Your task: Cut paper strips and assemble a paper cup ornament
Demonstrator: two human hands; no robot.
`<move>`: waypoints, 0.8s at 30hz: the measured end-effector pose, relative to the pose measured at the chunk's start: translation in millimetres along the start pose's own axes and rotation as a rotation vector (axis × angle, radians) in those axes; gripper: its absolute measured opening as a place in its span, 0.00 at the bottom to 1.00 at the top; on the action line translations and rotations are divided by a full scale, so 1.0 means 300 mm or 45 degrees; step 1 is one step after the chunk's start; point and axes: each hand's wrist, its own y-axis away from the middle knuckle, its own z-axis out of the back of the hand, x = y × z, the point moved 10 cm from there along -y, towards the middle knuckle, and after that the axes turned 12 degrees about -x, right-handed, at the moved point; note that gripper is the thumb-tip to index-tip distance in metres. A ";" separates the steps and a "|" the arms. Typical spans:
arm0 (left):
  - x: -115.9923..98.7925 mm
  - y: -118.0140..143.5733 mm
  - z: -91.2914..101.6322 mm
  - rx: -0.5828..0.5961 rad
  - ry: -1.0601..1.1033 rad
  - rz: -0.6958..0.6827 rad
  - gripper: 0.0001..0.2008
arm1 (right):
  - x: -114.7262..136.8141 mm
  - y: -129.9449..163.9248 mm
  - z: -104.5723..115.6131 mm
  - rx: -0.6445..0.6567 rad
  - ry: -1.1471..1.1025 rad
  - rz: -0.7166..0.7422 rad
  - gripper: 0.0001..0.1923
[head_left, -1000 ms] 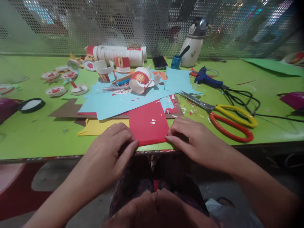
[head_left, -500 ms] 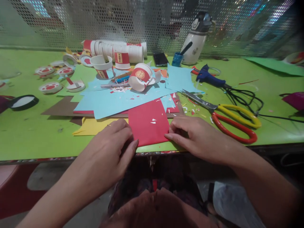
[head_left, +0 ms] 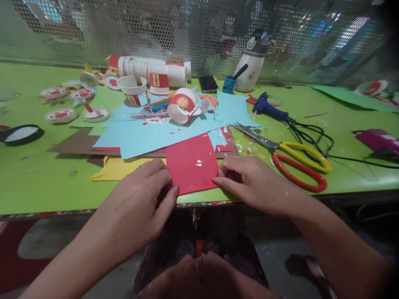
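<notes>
A: Between the two hands, what lies there?

B: A red sheet of paper (head_left: 192,163), flat on the green table (head_left: 46,182), its near edge close to the table's edge. The left hand (head_left: 146,195) presses on the sheet's near left corner, fingers bent and close together; the right hand (head_left: 249,180) pinches the near right edge between thumb and forefinger.

A: So both hands have the sheet?

B: Both touch it. The right one grips the edge; the left one rests on it, and I cannot tell whether it grips anything.

A: What is just beyond the hands?

B: A pile of paper: a big light blue sheet (head_left: 149,135) over the far end of the red one, a yellow sheet (head_left: 118,168) sticking out beyond the left hand, a brown sheet (head_left: 77,143) farther left. White scraps are scattered over it.

A: And beside the right hand?

B: Scissors (head_left: 289,160) with one yellow and one red handle, near the hand's far side, blades pointing toward the pile. Farther off lies a blue glue gun (head_left: 268,108) with a black cord.

A: Past the left hand?

B: Paper cups (head_left: 134,89), some cut up, and a stack of them (head_left: 152,68) on its side. A white bottle (head_left: 252,66) stands by the mesh wall.
</notes>
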 end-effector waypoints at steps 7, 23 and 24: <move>0.005 -0.001 -0.006 0.014 -0.032 -0.017 0.12 | -0.008 -0.002 0.000 -0.012 -0.016 -0.024 0.11; -0.004 -0.002 0.002 -0.018 -0.049 -0.021 0.11 | -0.017 -0.002 0.008 -0.025 -0.082 -0.102 0.12; -0.002 -0.001 0.001 -0.013 -0.046 -0.016 0.11 | -0.017 -0.002 0.007 -0.029 -0.086 -0.104 0.11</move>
